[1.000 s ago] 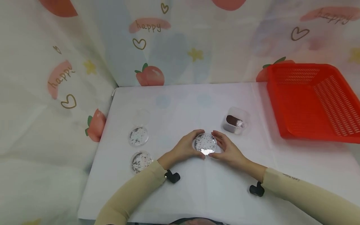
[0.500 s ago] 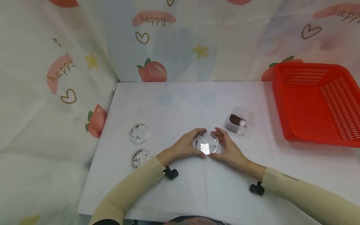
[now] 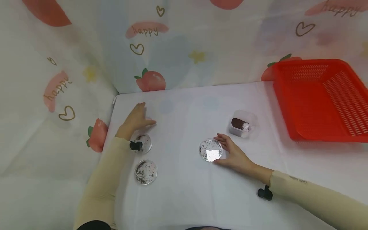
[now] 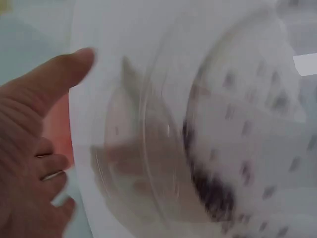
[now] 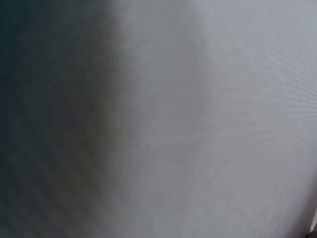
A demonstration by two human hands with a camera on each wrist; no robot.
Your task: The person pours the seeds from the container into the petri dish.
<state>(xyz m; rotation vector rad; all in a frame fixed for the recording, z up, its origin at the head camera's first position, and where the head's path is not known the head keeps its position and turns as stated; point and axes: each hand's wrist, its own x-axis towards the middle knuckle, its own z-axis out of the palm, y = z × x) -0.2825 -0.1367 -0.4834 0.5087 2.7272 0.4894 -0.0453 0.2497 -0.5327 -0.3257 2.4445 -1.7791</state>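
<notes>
On the white tabletop a clear petri dish [image 3: 210, 150] with dark specks lies in the middle. My right hand [image 3: 234, 156] holds its right side, thumb at the near rim and fingers at the far rim. Over at the back left, my left hand [image 3: 137, 117] is spread, its thumb pointing right, above a clear lid [image 4: 148, 144] it partly hides in the head view. Another speckled petri dish [image 3: 145, 142] sits under the left wrist, partly covered by the wrist camera. A third petri dish [image 3: 146, 172] lies nearer. Only blurred cloth fills the right wrist view.
A small clear plastic box [image 3: 241, 124] of dark brown granules stands beyond the right hand. At the right is a red plastic basket [image 3: 293, 124]. Patterned cloth [image 3: 178, 64] hangs behind and along the left side of the table [image 3: 178, 198].
My left hand has let go of the middle petri dish and moved to the back left, over the clear lid. My right hand stays at the dish. The head view has shifted slightly.
</notes>
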